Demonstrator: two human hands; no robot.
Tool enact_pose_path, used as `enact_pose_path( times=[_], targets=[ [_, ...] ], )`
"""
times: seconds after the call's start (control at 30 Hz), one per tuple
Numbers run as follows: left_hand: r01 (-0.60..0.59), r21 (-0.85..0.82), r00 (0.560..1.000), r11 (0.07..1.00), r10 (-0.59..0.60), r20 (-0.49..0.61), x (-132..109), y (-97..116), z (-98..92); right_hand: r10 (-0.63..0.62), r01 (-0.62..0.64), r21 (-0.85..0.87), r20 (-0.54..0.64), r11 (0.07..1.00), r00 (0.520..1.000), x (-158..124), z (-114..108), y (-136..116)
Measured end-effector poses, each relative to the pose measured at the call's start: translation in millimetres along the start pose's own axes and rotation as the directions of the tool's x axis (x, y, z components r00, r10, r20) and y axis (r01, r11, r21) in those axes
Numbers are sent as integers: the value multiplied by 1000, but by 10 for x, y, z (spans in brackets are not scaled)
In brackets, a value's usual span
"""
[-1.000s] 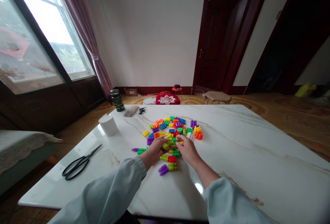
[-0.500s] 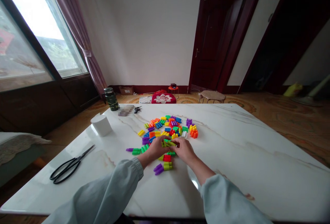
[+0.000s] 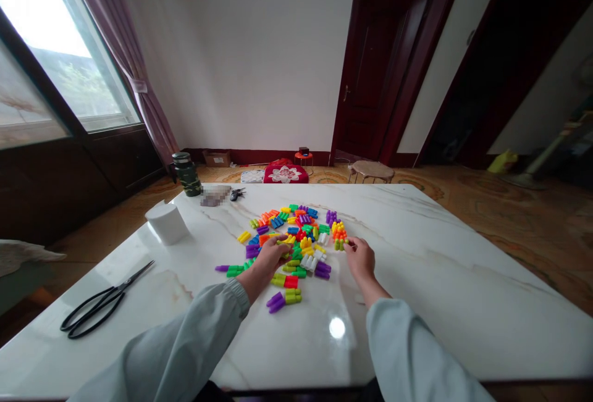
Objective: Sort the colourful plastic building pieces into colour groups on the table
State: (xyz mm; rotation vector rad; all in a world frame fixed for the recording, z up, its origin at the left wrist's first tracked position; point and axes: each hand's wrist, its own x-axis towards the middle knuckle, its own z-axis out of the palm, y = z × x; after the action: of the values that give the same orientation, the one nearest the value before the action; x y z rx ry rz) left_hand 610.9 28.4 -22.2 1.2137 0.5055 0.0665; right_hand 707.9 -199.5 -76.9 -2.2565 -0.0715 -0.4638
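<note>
A heap of small coloured plastic building pieces (image 3: 296, 229) lies in the middle of the white marble table (image 3: 440, 266). My left hand (image 3: 269, 260) rests at the heap's near left side, fingers curled around a yellow-green piece (image 3: 286, 241). My right hand (image 3: 360, 257) is at the heap's right edge, fingertips pinched on a small green piece (image 3: 340, 244) beside an orange and yellow cluster (image 3: 339, 231). A joined purple and green piece (image 3: 283, 299) and a green and red piece (image 3: 285, 280) lie nearest me, apart from the heap.
Black scissors (image 3: 99, 306) lie near the table's left front edge. A white roll (image 3: 165, 223), a dark green bottle (image 3: 186, 174) and keys (image 3: 236, 192) stand at the far left. Beyond the table are a small stool (image 3: 370, 171) and a red cushion (image 3: 282, 173).
My hands were together on one cluster at the heap's near side. Now they have parted: the right hand has moved right to the heap's edge, and the left stays at the near left.
</note>
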Motion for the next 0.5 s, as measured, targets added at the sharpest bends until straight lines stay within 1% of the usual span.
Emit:
enact_pose_path(
  times=[0.07, 0.17, 0.3, 0.37, 0.43, 0.5],
  targets=[
    [15, -21, 1000, 1000, -15, -1, 22, -22, 10, 23, -23, -52, -5, 998, 1000, 15, 37, 152],
    [31, -43, 1000, 999, -31, 4, 37, -54, 29, 41, -42, -82, -10, 996, 999, 24, 102, 251],
    [32, -13, 999, 999, -32, 27, 27, -65, 46, 14, -17, -65, -47, 998, 999, 63, 182, 269],
    [33, 21, 998, 999, -33, 48, 18, -58, 47, -5, 3, -39, -48, 999, 999, 85, 212, 278],
    [27, 54, 998, 998, -31, 63, 12, -52, 40, -18, 18, -10, -44, 1000, 999, 98, 230, 289],
    [18, 84, 998, 996, -23, 61, 9, -51, 24, -19, 19, 5, -71, 1000, 997, 94, 229, 278]
  ],
)
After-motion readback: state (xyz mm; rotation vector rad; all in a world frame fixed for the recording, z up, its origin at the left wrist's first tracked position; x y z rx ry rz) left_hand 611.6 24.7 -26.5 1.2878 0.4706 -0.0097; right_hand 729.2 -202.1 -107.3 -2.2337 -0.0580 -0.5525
